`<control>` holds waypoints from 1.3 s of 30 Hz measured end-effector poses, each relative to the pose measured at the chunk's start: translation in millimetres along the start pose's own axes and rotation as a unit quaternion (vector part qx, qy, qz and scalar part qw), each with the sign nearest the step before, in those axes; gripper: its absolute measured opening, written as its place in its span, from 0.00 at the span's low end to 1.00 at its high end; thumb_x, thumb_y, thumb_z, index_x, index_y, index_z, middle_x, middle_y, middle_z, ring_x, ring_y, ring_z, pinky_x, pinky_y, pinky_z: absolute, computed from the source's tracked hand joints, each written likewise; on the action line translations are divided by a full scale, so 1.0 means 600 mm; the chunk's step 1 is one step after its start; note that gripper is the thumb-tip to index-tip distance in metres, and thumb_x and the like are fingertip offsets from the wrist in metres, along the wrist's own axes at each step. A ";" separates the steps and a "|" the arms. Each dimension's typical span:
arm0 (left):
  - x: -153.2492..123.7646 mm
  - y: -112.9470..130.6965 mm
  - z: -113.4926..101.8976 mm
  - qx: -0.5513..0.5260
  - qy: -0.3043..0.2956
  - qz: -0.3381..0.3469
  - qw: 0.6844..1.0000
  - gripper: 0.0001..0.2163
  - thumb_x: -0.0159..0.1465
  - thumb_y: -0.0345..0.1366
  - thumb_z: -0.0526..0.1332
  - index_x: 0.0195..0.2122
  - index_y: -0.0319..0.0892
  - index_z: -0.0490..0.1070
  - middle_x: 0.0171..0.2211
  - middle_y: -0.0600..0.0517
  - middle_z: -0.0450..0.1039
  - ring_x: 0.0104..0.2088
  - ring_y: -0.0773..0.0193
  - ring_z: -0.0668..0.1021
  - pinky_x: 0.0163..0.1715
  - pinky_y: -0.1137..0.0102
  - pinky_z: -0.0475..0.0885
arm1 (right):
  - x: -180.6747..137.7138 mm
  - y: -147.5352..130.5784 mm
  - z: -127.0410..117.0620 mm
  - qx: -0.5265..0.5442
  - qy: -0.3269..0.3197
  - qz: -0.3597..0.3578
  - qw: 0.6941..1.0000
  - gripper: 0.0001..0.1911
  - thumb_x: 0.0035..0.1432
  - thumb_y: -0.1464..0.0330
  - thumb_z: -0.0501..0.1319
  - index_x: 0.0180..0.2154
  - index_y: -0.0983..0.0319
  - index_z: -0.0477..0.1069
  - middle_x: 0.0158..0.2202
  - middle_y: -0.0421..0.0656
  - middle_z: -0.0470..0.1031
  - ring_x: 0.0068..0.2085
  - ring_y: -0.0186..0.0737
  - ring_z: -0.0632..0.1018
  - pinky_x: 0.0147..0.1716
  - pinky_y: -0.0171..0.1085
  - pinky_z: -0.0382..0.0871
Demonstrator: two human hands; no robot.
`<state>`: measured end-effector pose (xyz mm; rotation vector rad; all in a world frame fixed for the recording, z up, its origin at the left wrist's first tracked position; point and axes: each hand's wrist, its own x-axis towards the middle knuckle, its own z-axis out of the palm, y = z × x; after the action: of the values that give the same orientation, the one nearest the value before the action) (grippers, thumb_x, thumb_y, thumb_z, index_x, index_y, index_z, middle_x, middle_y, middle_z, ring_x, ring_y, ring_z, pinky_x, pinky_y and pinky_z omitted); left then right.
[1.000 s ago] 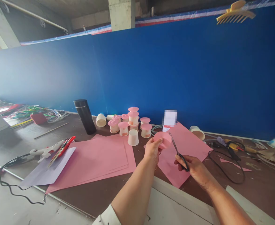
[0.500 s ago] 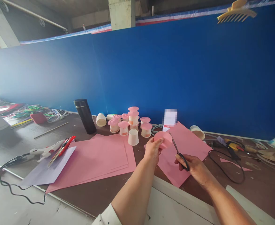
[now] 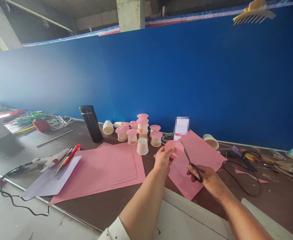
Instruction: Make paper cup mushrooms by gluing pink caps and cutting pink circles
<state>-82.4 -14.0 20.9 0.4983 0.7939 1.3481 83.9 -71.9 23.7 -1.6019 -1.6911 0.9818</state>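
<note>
Between the thumb and fingers of my left hand point(image 3: 164, 159) is a round piece of pink paper point(image 3: 177, 149). My right hand point(image 3: 203, 177) grips a pair of scissors point(image 3: 188, 156) by its black handles, blades pointing up and left at the paper's right edge. Whether the blades touch the paper I cannot tell. Under both hands lies a pink sheet point(image 3: 201, 156) on the brown table. Behind and left of my left hand stand several paper cups with pink round tops point(image 3: 156, 138), and one plain upturned cup point(image 3: 142, 146).
Pink sheets point(image 3: 99, 173) cover the table's left part, with a hot glue gun point(image 3: 50, 159) and a red utility knife point(image 3: 68, 158) on pale paper. A black bottle point(image 3: 91, 123) stands by the blue partition point(image 3: 186, 73). A black cable point(image 3: 236, 180) loops at right.
Hardly anything differs. The whole view has shifted very slightly; both hands keep their hold on the pink paper and the scissors.
</note>
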 end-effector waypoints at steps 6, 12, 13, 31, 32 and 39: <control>0.000 0.001 0.000 0.000 0.001 0.002 1.000 0.19 0.41 0.38 0.74 0.33 0.40 0.72 0.33 0.49 0.74 0.31 0.68 0.74 0.32 0.74 0.67 | 0.002 0.000 0.001 -0.001 0.002 0.000 1.000 0.28 0.56 0.43 0.54 0.26 0.60 0.75 0.24 0.42 0.74 0.31 0.42 0.72 0.33 0.36 0.61; 0.000 0.001 0.001 0.002 0.003 0.000 1.000 0.19 0.40 0.39 0.74 0.32 0.40 0.71 0.33 0.50 0.73 0.31 0.69 0.74 0.32 0.74 0.67 | 0.002 0.001 0.001 -0.002 0.002 0.000 1.000 0.28 0.56 0.43 0.55 0.25 0.61 0.74 0.24 0.42 0.73 0.30 0.40 0.71 0.33 0.36 0.60; 0.000 0.002 0.001 0.002 0.003 0.001 1.000 0.19 0.40 0.39 0.74 0.32 0.40 0.71 0.33 0.50 0.73 0.30 0.69 0.74 0.32 0.74 0.67 | 0.001 0.001 0.001 -0.002 0.003 -0.001 1.000 0.28 0.56 0.43 0.54 0.25 0.61 0.74 0.24 0.41 0.73 0.30 0.40 0.71 0.33 0.36 0.61; 0.005 -0.001 -0.001 0.012 0.019 0.004 1.000 0.20 0.40 0.40 0.73 0.33 0.41 0.71 0.34 0.49 0.73 0.30 0.68 0.73 0.29 0.74 0.65 | -0.002 -0.003 0.002 0.007 0.010 -0.015 1.000 0.28 0.55 0.43 0.56 0.25 0.61 0.75 0.24 0.42 0.74 0.30 0.40 0.71 0.32 0.36 0.62; 0.005 -0.001 -0.001 0.013 0.018 0.004 1.000 0.20 0.40 0.40 0.73 0.33 0.41 0.71 0.33 0.50 0.73 0.30 0.69 0.73 0.29 0.74 0.65 | -0.002 -0.002 0.003 0.012 0.010 -0.014 1.000 0.28 0.55 0.44 0.56 0.26 0.61 0.76 0.24 0.42 0.74 0.30 0.40 0.71 0.31 0.36 0.62; 0.003 0.000 0.001 0.023 0.012 0.006 1.000 0.20 0.39 0.40 0.73 0.32 0.40 0.71 0.31 0.50 0.72 0.28 0.69 0.73 0.29 0.74 0.64 | -0.001 0.003 0.004 0.024 -0.001 -0.001 1.000 0.28 0.56 0.44 0.55 0.27 0.61 0.75 0.24 0.42 0.72 0.31 0.40 0.70 0.33 0.36 0.61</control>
<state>-81.7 -12.1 20.9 0.5254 0.8448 1.3521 83.0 -72.6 20.9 -1.5679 -1.6582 1.0151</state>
